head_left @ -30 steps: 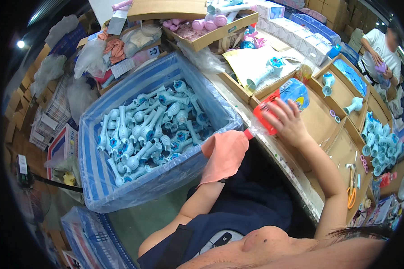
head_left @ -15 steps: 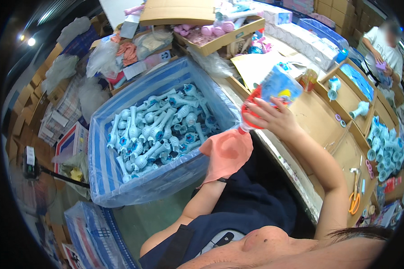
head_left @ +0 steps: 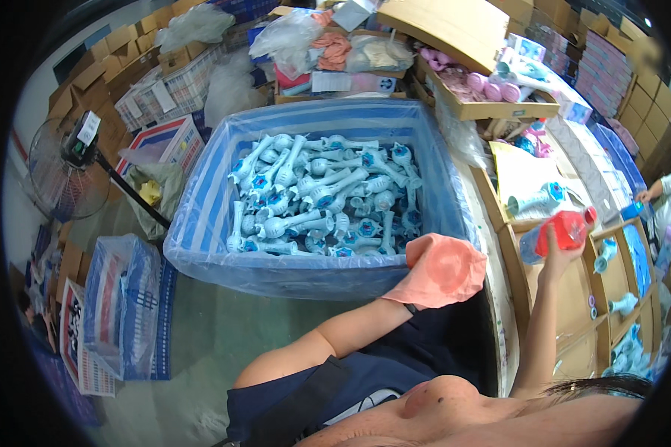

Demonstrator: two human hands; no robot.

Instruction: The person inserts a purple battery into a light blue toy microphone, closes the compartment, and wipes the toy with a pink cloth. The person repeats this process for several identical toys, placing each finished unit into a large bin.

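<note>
A coral cloth [head_left: 458, 272] with a round damp patch is spread over my left hand [head_left: 419, 305], which bears it beside the near right corner of the lined bin. That hand's fingers are hidden under the cloth. My right hand [head_left: 563, 257] is wrapped around a red and clear-blue bottle [head_left: 563, 232], its red end tilted up to the right, apart from the cloth. Light-blue plastic handle-shaped pieces [head_left: 328, 194], some with a dark-blue and red emblem, fill the bin [head_left: 291, 276]. One similar piece [head_left: 538, 200] lies on the table beyond the bottle.
Cardboard trays [head_left: 525, 287] with a few more blue pieces [head_left: 623, 304] line the right-hand table. An open box of pink parts [head_left: 492, 100] stands behind. A fan [head_left: 71, 160] is at the left. At the far right, another person's hand [head_left: 646, 195] holds a blue item.
My right hand has drawn the bottle away from the cloth, to the right, and turned it. The left hand with the cloth stays beside the bin. The view has swung leftward.
</note>
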